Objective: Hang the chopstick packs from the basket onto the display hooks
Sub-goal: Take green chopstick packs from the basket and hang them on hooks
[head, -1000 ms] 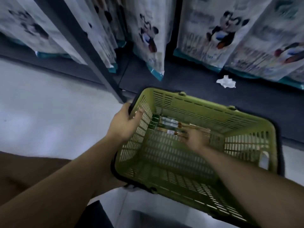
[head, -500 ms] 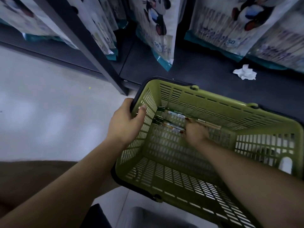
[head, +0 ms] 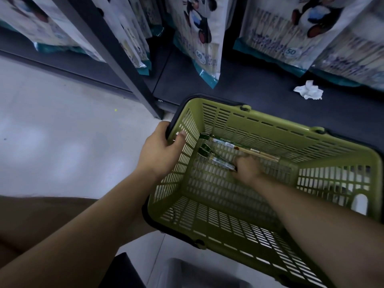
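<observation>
1. Left grip (head: 160, 150): at centre frame I see it closed on the basket (head: 270, 125). The thumb lies against the inside of the slotted left wall and the fingers wrap over the dark rim at that corner.

2. Right grip (head: 247, 169): it is reached down inside the basket with its back toward the camera, and it rests on the basket floor. The fingers cover the near end of the lower chopstick pack (head: 220, 163). I cannot tell whether they pinch it or only touch it.

3. Task items: both packs lie flat on the basket floor, close to the far wall, in the middle of the frame. The upper chopstick pack (head: 228, 144) runs diagonally just beyond the right grip's fingertips. Each pack has its green header card pointing toward the left wall.

4. Surroundings: printed bags (head: 199, 38) hang along the top of the frame above a dark shelf base (head: 249, 100). A crumpled white paper (head: 309, 92) lies on that base at upper right. Pale floor (head: 52, 132) fills the left of the frame.
</observation>
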Demonstrator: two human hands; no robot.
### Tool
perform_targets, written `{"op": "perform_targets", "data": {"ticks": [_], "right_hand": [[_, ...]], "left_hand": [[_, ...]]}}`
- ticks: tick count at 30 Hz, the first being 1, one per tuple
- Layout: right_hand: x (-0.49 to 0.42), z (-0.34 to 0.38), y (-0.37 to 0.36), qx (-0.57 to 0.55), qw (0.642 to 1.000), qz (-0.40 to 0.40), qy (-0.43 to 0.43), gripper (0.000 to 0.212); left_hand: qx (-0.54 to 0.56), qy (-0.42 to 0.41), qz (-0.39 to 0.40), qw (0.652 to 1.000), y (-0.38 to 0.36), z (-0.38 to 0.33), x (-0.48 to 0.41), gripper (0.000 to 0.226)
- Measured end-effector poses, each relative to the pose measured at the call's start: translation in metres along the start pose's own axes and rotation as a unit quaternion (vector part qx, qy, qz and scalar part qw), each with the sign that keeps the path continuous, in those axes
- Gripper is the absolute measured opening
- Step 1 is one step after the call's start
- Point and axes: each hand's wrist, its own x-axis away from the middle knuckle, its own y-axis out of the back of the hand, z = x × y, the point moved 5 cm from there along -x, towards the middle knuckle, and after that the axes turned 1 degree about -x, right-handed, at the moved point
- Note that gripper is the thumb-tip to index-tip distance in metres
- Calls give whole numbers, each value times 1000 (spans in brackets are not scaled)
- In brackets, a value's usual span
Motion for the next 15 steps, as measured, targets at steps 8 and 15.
{"op": "perform_targets", "data": {"ticks": [8,15], "right_hand": [[39,9,48,-249,967,-40,24,16],[102,75,111,-473,868,70,136,18]], "left_hand": [[-67,-174,-137,973,19,-24,21,36],[171,56,108,978,-36,-29,43,23]]}}
